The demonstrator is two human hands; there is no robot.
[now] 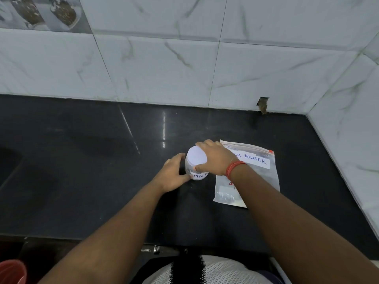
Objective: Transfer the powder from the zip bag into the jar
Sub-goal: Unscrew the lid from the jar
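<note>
right hand (214, 158) draped over the white lid (197, 157), fingers curled round its far rim, thumb pressed on the near edge: clamped on the lid from above. left hand (174, 173) wrapped round the side of the jar (195, 173), thumb near the handwritten label, steadying the clear body against a twist. both closed on the same upright thing, one on top, one at the flank.

jar standing on the dark counter (102, 181), axis vertical, lid still seated, so the mouth not yet open. looks like the unscrewing step, right at the start of the task; nothing poured as far as can be judged.

just right of the jar, partly under the right wrist: bag (252, 177), lying flat, label reading "powder" near the top, red slider (270, 151) at the far right corner of the zip. long axis running away from the body, zip end farthest, bottom end nearest. seemingly sealed, though hard to be sure. powder inside too faint to make out through the plastic.

right hand plainly nearer the bag, a short sideways shift away once the lid is off; left better placed to go on bracing the jar. tiled wall (184, 58) behind, corner to the right, well clear of both.
</note>
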